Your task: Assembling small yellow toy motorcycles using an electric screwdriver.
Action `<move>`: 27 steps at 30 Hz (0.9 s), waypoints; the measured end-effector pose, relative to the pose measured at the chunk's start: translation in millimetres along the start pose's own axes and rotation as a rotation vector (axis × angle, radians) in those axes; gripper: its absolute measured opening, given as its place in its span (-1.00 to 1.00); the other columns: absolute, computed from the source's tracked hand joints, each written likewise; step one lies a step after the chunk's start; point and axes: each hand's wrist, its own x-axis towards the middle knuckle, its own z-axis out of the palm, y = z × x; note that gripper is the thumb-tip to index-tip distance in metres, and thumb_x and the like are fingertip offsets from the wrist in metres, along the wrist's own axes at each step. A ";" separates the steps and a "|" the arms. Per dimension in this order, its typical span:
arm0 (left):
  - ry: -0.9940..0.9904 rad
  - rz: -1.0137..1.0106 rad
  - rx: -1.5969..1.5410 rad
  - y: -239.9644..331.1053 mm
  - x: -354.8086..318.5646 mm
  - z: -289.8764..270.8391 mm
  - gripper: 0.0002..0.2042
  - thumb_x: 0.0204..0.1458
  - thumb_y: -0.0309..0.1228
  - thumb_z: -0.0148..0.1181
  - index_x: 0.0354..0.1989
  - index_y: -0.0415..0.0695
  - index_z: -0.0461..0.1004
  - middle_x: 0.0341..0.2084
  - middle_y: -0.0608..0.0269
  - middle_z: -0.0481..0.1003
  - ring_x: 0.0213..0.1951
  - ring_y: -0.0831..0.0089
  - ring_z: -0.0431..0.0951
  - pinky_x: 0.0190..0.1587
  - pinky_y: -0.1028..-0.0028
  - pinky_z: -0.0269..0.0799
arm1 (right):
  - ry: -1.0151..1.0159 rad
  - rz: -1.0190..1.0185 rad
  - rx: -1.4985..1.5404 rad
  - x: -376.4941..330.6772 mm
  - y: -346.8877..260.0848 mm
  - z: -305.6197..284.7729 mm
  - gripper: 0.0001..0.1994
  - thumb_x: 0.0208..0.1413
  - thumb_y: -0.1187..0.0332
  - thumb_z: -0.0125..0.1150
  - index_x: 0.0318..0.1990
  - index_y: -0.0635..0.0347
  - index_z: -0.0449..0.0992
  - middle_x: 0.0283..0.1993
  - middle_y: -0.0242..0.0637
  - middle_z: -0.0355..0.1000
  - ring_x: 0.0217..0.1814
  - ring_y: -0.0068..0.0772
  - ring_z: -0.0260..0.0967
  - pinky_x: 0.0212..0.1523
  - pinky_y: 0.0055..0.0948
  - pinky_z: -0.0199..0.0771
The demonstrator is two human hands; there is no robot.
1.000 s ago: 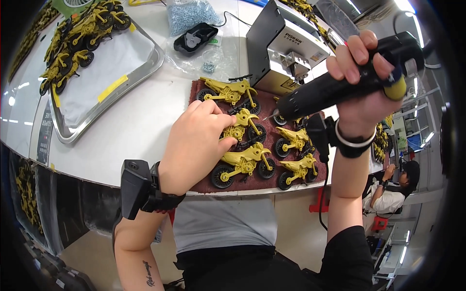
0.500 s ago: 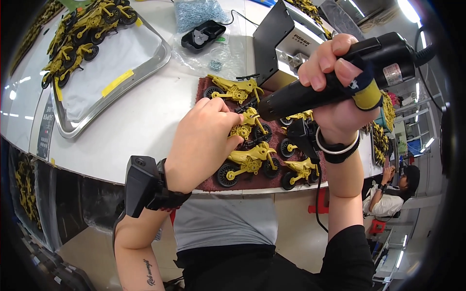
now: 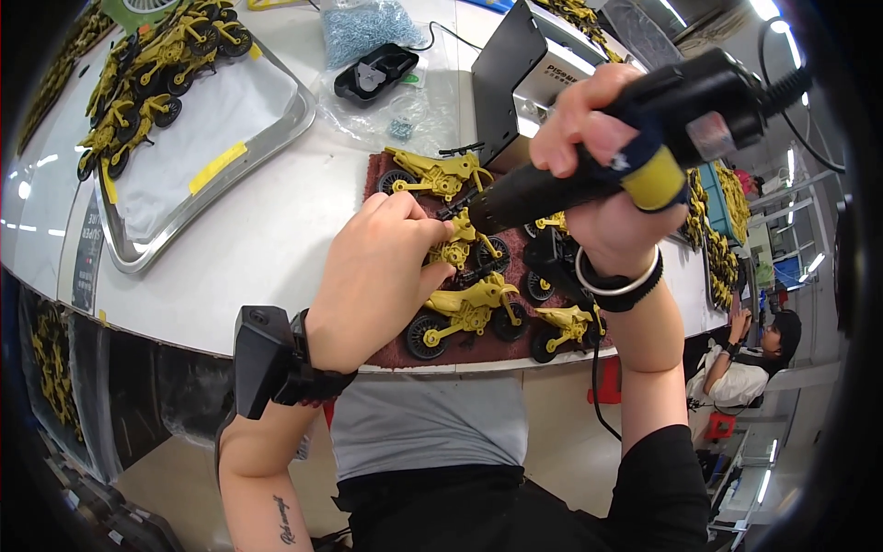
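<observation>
On dark red mat (image 3: 487, 345) | toy motorcycle (image 3: 457, 250): yellow body, black wheels.

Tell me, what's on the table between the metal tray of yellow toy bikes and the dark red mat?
Nothing: the head view shows bare white tabletop between the metal tray and the mat.

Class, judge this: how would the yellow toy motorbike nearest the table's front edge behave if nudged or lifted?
The yellow toy motorbike looks like thin moulded plastic, so probably light and stiff. Its round black wheels might let it roll, though the dark red mat beneath likely grips it. Narrow, so apt to tip.
</observation>
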 end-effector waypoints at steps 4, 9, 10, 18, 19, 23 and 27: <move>0.027 0.039 0.017 -3.4 -1.9 3.1 -0.71 -0.35 -0.47 0.34 -0.34 -0.17 0.53 -0.47 0.23 0.39 -0.32 0.28 0.38 -0.24 0.40 0.32 | -0.087 -0.185 0.179 8.2 -35.8 -26.6 -0.76 -0.06 0.35 0.01 -0.23 0.24 0.26 -0.40 -0.37 0.19 -0.48 -0.52 0.15 -0.35 -0.44 0.17; 0.021 0.027 0.036 1.7 0.3 1.4 -0.71 -0.36 -0.47 0.34 -0.35 -0.17 0.53 -0.46 0.25 0.40 -0.32 0.29 0.38 -0.24 0.41 0.33 | 0.072 -0.147 0.170 18.6 -73.7 -63.3 -0.81 -0.04 0.34 0.00 -0.29 0.22 0.27 -0.42 -0.34 0.23 -0.45 -0.45 0.19 -0.26 -0.38 0.19; 0.021 0.031 0.034 1.7 1.5 1.9 -0.71 -0.36 -0.47 0.34 -0.35 -0.17 0.53 -0.46 0.25 0.40 -0.32 0.29 0.38 -0.24 0.41 0.33 | 0.103 -0.168 0.133 19.2 -70.4 -69.4 -0.80 -0.04 0.32 0.00 -0.28 0.22 0.27 -0.42 -0.34 0.24 -0.44 -0.45 0.18 -0.24 -0.39 0.18; 0.006 0.020 0.020 0.5 0.3 1.0 -0.72 -0.34 -0.46 0.33 -0.35 -0.18 0.53 -0.47 0.23 0.40 -0.31 0.28 0.38 -0.22 0.40 0.32 | 0.205 -0.192 0.107 29.6 -32.9 -108.7 -0.78 0.00 0.31 0.02 -0.27 0.28 0.28 -0.39 -0.29 0.29 -0.46 -0.39 0.22 -0.33 -0.41 0.26; 0.006 0.022 0.021 1.1 0.3 0.5 -0.72 -0.34 -0.46 0.33 -0.35 -0.18 0.53 -0.47 0.23 0.40 -0.31 0.28 0.38 -0.22 0.40 0.32 | 0.206 -0.195 0.107 31.0 -30.2 -110.6 -0.78 0.00 0.31 0.02 -0.27 0.28 0.28 -0.39 -0.29 0.29 -0.46 -0.39 0.22 -0.33 -0.41 0.26; 0.007 0.019 0.016 0.4 0.4 0.3 -0.72 -0.35 -0.47 0.33 -0.35 -0.18 0.53 -0.47 0.23 0.40 -0.31 0.28 0.38 -0.22 0.40 0.32 | 0.229 -0.158 0.094 33.2 -24.1 -110.0 -0.80 -0.01 0.32 0.04 -0.30 0.27 0.30 -0.42 -0.28 0.27 -0.45 -0.41 0.22 -0.33 -0.42 0.26; 0.007 0.012 0.011 -0.4 0.1 0.9 -0.72 -0.34 -0.47 0.33 -0.34 -0.18 0.53 -0.47 0.23 0.40 -0.32 0.27 0.38 -0.23 0.40 0.32 | 0.133 0.016 0.177 24.7 -25.3 -100.4 -0.75 -0.03 0.27 0.05 -0.24 0.21 0.27 -0.43 -0.38 0.27 -0.47 -0.45 0.19 -0.33 -0.44 0.19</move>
